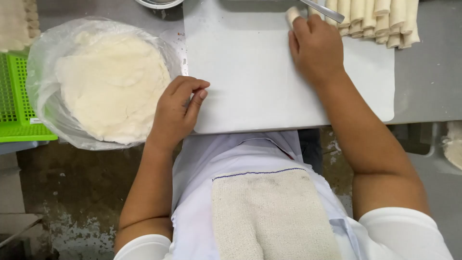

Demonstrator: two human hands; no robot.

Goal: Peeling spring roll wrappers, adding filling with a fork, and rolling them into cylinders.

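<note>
1. We rest our left hand at the near-left corner of the white board, fingers curled in and the fingertips pressed lightly together with the thumb; it pinches nothing that we can make out
2. Just to the left of that hand sits a stack of thin round white wrappers in a clear plastic bag, partly over the edge of the bench; the hand is just beside the bag, and we cannot tell whether it touches it
3. We lay our right hand palm down at the far side of the board, fingers close together and curved over a small pale roll, whose end shows past the fingertips on the left
4. A metal utensil lies slanted just above the right hand's knuckles; whether the hand grips it we cannot tell
5. To the right of the hand, finished pale rolls lie side by side in a row along the far edge of the board, touching one another
6. A green plastic basket stands at the far left, behind the bag
7. The rim of a metal bowl shows at the top edge, beyond the wrappers
8. A coarse beige cloth lies over our white apron below the bench
</note>
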